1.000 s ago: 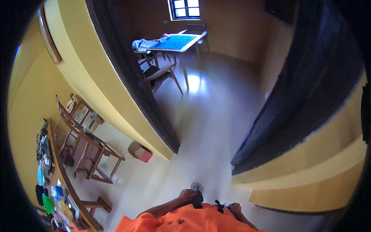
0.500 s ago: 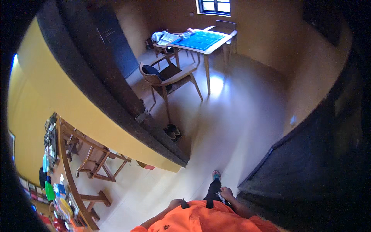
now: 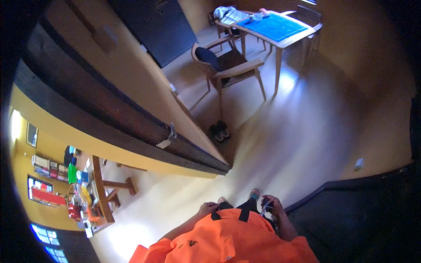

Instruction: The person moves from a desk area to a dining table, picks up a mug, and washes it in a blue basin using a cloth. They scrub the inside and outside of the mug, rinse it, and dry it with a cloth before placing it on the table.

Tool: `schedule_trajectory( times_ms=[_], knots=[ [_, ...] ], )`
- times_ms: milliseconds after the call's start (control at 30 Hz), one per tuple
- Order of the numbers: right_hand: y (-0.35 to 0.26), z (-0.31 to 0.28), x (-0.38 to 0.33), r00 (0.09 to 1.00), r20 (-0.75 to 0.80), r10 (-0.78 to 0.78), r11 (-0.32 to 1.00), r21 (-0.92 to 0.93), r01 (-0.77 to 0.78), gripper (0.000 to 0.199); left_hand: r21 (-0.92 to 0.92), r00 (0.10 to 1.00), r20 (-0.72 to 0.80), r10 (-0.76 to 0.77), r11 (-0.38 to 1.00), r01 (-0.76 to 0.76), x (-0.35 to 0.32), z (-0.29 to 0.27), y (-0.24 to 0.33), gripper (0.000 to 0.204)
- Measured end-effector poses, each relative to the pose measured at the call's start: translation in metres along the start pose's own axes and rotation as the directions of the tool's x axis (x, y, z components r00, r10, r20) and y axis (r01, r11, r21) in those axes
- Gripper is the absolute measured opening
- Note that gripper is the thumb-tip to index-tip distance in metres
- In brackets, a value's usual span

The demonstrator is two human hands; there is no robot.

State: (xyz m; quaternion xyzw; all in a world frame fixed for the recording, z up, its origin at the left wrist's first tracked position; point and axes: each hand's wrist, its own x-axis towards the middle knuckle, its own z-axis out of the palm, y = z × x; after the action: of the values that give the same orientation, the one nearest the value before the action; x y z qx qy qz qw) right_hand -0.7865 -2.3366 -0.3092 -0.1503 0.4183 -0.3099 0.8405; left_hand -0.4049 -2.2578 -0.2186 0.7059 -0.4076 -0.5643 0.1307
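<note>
My right hand (image 3: pixel 272 205) is held by my right hip with its fingers curled. A thin whitish strand like a cord (image 3: pixel 265 207) hangs from it, and something dark shows at the fingers. My left hand (image 3: pixel 208 209) is low at my waist, next to a dark strap (image 3: pixel 215 215) over the orange top (image 3: pixel 206 236). Its fingers are small and blurred, so I cannot tell whether they grip anything. Both feet show below on the pale floor, the right foot (image 3: pixel 254 194) ahead.
Ahead is a doorway with a dark frame (image 3: pixel 144 131) on the left and a dark panel (image 3: pixel 351 206) on the right. Beyond stand a wooden armchair (image 3: pixel 237 70), a pair of dark shoes (image 3: pixel 219 131) and a table with a blue mat (image 3: pixel 276 28). A cluttered wooden table (image 3: pixel 103 197) is at left.
The view has swung left, shifting the room's furniture to the right in it. My right hand has risen a little with the whitish strand, and a second foot now shows.
</note>
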Motion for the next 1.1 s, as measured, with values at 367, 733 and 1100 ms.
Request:
schedule_trajectory(
  times_ms=[367,733,1100],
  knots=[
    [0.011,0.010,0.033,0.974,0.135,0.180,0.662,-0.749,-0.018,0.025,-0.010,0.982,-0.178,-0.068,0.998,0.067,-0.037,0.005,-0.015,0.027],
    [-0.003,-0.006,0.059,0.941,0.117,0.319,0.191,-0.980,0.057,0.037,-0.245,0.992,-0.126,0.022,0.968,-0.053,-0.028,0.002,0.013,0.026],
    [-0.066,0.065,0.033,0.926,0.343,0.158,-0.075,-0.931,0.358,0.029,-0.189,0.973,0.194,0.129,0.978,-0.092,-0.078,-0.003,0.193,0.027]
  ],
)
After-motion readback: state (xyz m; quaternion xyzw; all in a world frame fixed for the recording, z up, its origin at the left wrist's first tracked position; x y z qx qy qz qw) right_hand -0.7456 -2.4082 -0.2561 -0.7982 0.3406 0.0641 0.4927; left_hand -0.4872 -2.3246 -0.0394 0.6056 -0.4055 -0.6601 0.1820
